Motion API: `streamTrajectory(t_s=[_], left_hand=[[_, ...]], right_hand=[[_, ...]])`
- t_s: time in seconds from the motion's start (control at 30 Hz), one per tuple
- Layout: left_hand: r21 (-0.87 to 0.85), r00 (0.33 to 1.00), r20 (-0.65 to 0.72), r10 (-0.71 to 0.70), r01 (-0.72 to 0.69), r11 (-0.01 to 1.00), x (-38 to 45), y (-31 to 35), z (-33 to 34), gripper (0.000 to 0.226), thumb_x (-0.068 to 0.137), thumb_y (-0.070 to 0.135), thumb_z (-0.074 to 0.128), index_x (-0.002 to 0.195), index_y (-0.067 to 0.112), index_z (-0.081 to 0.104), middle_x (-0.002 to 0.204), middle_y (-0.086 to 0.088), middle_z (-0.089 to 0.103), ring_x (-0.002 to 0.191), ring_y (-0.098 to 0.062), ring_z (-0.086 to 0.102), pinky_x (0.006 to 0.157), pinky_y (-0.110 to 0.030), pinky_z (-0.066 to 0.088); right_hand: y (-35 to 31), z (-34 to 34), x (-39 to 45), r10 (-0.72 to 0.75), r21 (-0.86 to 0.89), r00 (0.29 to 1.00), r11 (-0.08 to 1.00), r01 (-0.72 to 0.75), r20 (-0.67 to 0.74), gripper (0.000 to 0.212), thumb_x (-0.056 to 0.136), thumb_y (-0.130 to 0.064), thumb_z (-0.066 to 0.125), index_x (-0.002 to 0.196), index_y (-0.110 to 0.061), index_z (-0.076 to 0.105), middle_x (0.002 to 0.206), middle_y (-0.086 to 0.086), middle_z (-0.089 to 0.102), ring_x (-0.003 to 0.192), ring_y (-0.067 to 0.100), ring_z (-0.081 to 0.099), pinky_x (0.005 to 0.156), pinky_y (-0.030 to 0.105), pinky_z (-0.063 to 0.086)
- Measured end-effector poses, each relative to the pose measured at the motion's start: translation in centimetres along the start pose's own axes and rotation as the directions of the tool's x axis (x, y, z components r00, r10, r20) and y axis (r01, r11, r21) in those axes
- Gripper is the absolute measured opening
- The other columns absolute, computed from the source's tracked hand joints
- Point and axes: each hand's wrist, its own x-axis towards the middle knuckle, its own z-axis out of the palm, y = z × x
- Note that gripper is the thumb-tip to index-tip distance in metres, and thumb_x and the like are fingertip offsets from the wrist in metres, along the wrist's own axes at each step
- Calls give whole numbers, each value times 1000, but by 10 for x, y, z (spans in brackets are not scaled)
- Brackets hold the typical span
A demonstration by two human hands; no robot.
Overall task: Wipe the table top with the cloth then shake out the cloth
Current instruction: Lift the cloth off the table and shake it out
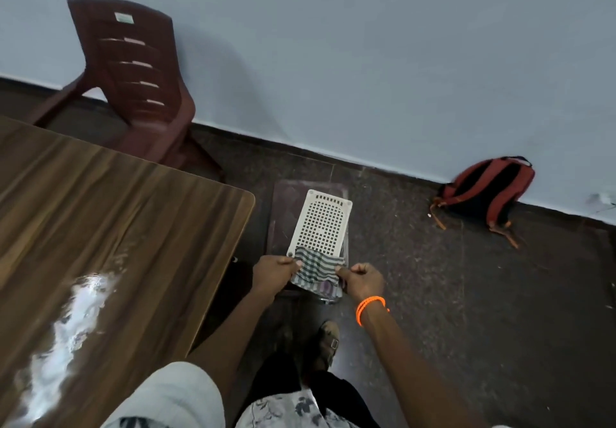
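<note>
A small green-and-white checked cloth point(318, 269) hangs stretched between my two hands, out past the right edge of the table. My left hand point(274, 272) pinches its left edge and my right hand point(361, 281), with an orange band at the wrist, pinches its right edge. The brown wood-grain table top point(110, 227) fills the left side and shows a bright glare patch near its front. The cloth hangs above the near end of a white perforated plastic tray point(321, 224) lying on a dark stool.
A maroon plastic chair point(133, 71) stands behind the table by the pale wall. A red and black backpack point(486, 191) lies on the dark floor at the right wall. My sandalled foot point(328, 344) is below the cloth.
</note>
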Motion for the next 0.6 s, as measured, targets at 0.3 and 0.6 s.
streamTrajectory(t_s=[0.3, 0.6], left_hand=[[200, 999, 28, 22, -27, 980, 65, 6, 9, 23, 84, 40, 81, 98, 21, 82, 87, 1, 79, 83, -15, 73, 79, -32, 60], [325, 999, 3, 44, -43, 945, 166, -2, 61, 19, 89, 35, 73, 102, 24, 81, 101, -4, 78, 97, -23, 71, 79, -27, 54]], right_hand=[[8, 34, 52, 82, -52, 997, 995, -83, -12, 33, 65, -11, 84, 62, -15, 52, 52, 14, 60, 47, 22, 56, 51, 39, 50], [35, 83, 161, 25, -188, 997, 981, -39, -76, 29, 54, -29, 80, 63, -13, 58, 57, 6, 66, 57, 27, 66, 56, 38, 55]])
